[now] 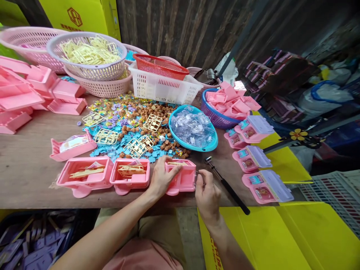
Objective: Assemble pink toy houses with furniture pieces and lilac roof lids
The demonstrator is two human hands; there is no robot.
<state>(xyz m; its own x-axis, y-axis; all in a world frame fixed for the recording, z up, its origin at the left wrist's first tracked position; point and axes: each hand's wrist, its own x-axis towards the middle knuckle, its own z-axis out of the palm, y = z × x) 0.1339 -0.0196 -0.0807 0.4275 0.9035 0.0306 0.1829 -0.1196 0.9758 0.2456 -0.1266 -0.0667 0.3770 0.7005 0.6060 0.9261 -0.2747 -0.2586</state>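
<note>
The left forearm point(108, 227) comes from the near left and reaches far and to the right, and its left hand point(162, 177) lies at the left side of a pink box point(181, 181), palm down. This hand is partly closed: the fingers bend over the far left edge and the thumb stretches on top, so it holds the box on the table point(30, 168), close to the near edge. The right forearm point(229, 240) rises from the near right, and the right hand point(208, 193) is at the right end of the same box. Its fingers are curled, with thumb and forefinger tips close together beside the box wall; I cannot tell if something small is between them. To the left stand two open pink boxes point(131, 189), and to the right lies a tool with black handle point(229, 191)
</note>
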